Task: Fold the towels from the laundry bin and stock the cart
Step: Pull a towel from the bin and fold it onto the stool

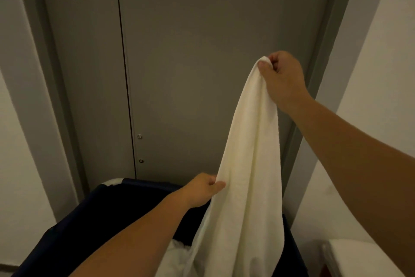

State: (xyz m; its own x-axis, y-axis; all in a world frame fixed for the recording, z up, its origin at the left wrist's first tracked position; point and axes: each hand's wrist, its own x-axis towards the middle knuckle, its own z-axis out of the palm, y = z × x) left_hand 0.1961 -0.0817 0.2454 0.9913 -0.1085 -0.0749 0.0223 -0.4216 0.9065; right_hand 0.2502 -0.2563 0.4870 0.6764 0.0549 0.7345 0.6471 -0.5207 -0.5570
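White towel [244,164] hangs long and bunched above the laundry bin [112,209], its lower end trailing down toward the bin's right side and out of frame.

Right hand [283,77] is raised high, its fingers [263,67] clamped together on the top corner. Left hand [202,189] is lower and pinches the towel's left edge between thumb and curled fingers, just above the bin rim.

Handling, as a judgement:
- Looks like soft, light terry with no stiffness, so it droops and folds on itself wherever it isn't held.
- Not slippery or fragile, so a pinch grip is enough.
- Best holds are the corners. The left hand probably needs to run along the edge to find the matching corner so the towel spreads flat for a first fold.

The bin is dark navy fabric with a pale bit of frame showing at the back rim. More white linen [177,258] is piled inside, under the left forearm.

No folding surface shows. A white object [359,258] sits at bottom right. It could be stacked towels or a ledge, I can't tell. The cart isn't identifiable in view.

The room is tight and dim. A grey door [202,52] with a vertical seam and two small round fittings [139,136] stands directly behind the bin. There are white walls [381,74] on both sides.
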